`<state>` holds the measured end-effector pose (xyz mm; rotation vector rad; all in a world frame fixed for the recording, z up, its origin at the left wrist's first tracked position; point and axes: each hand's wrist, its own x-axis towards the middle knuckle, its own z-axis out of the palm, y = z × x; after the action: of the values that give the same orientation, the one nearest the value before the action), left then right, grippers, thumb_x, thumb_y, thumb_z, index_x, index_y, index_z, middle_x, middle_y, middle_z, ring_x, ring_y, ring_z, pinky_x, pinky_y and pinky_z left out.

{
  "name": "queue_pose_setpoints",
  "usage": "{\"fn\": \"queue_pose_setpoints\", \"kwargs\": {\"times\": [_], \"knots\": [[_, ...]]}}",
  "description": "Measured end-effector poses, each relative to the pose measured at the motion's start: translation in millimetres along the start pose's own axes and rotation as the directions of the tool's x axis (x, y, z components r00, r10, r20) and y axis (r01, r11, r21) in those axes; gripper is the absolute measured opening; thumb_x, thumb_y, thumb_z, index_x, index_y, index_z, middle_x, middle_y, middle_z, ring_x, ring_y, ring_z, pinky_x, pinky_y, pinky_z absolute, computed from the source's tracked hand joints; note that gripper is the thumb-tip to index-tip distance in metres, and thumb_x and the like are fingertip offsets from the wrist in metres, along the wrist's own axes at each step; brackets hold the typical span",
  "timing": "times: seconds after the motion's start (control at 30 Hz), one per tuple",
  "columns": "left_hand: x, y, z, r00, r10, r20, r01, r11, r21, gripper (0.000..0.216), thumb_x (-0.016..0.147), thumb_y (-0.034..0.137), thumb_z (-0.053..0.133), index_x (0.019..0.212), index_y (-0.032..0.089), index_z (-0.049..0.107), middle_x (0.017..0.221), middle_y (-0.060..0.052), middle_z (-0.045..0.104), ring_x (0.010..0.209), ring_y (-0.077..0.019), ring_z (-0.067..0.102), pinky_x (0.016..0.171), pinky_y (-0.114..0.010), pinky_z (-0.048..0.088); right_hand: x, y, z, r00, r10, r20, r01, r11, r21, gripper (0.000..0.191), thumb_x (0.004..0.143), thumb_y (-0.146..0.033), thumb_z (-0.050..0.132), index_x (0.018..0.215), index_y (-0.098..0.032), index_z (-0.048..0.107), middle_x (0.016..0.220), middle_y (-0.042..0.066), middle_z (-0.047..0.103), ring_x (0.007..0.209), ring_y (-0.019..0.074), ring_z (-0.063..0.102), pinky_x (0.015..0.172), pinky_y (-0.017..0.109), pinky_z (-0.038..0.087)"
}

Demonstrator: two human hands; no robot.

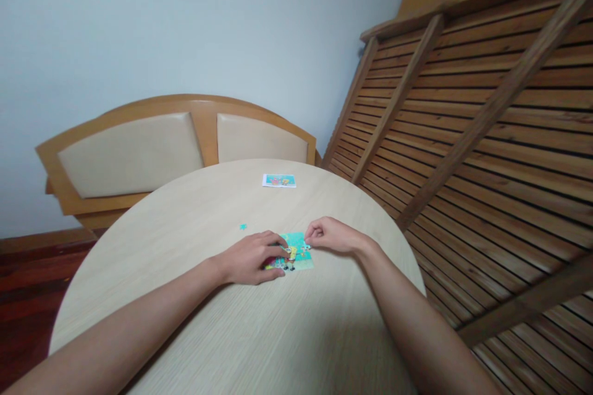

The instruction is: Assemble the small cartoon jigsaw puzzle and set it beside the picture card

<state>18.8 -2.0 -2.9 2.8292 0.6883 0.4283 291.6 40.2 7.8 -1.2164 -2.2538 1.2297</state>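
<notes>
On a round wooden table [194, 222], a person's left hand [250, 257] lies flat over the left side of a small teal jigsaw puzzle [299, 253], fingers spread and pressing it down. The right hand [331, 236] pinches at the puzzle's upper right corner; a loose teal piece [243, 226] lies nearby, a picture card [278, 181] farther back.

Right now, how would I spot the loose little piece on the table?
On the round table, look just beyond the left hand, left of the puzzle. The loose piece is a tiny teal speck lying alone on bare wood, touching nothing, far smaller than the card.
</notes>
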Motion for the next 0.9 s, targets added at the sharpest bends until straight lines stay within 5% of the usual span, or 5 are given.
{"fn": "queue_pose_setpoints", "kwargs": {"times": [0.9], "knots": [[-1.7, -2.1, -5.2, 0.998, -0.046, -0.034, 0.045, 0.998, -0.054, 0.037, 0.095, 0.043, 0.053, 0.123, 0.02, 0.062, 0.121, -0.007, 0.058, 0.113, -0.0182, 0.053, 0.1, -0.028, 0.041, 3.2, -2.5, 6.2, 1.0, 0.005, -0.022, -0.008, 0.99, -0.143, 0.022, 0.074, -0.024, 0.064, 0.087, -0.009, 0.071, 0.073, 0.003, 0.063, 0.065, 0.0104, 0.052, 0.056, 0.021, 0.036]]}}
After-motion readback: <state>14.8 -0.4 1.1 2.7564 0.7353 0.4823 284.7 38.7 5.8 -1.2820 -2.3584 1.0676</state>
